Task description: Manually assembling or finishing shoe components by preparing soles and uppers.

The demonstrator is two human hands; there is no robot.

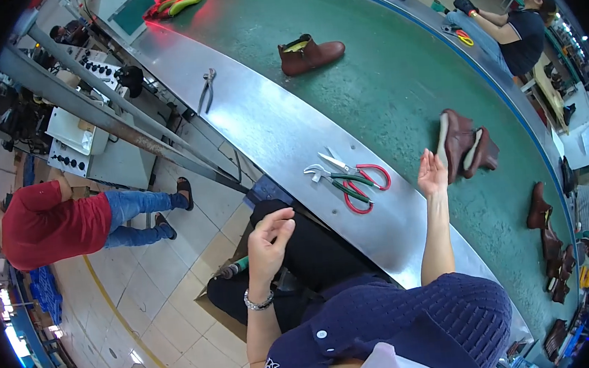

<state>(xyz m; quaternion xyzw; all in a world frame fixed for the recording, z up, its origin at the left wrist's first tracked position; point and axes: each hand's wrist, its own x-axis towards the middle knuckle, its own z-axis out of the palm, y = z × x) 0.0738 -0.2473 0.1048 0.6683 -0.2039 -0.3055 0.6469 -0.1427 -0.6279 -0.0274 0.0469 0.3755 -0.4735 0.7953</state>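
Observation:
My left hand [269,247] is raised over my lap, its fingers loosely bent with a gap before the thumb, and I see nothing in it. Palm up, my right hand [433,175] holds nothing, its fingers stretched out just left of a pair of brown ankle boots [458,142] on the green belt [379,118]. Between the hands, on the metal ledge [298,139], scissors with red handles [385,175] lie crossed with green-handled pincers [350,188]. Farther up that ledge are dark-handled pliers [207,91].
A single brown boot [312,54] stands on the belt farther off; more brown footwear [552,247] lines its right side. Yellow-red gloves [175,1] lie at the far end. A person in red [55,223] stands left, and another person [521,34] sits across the belt.

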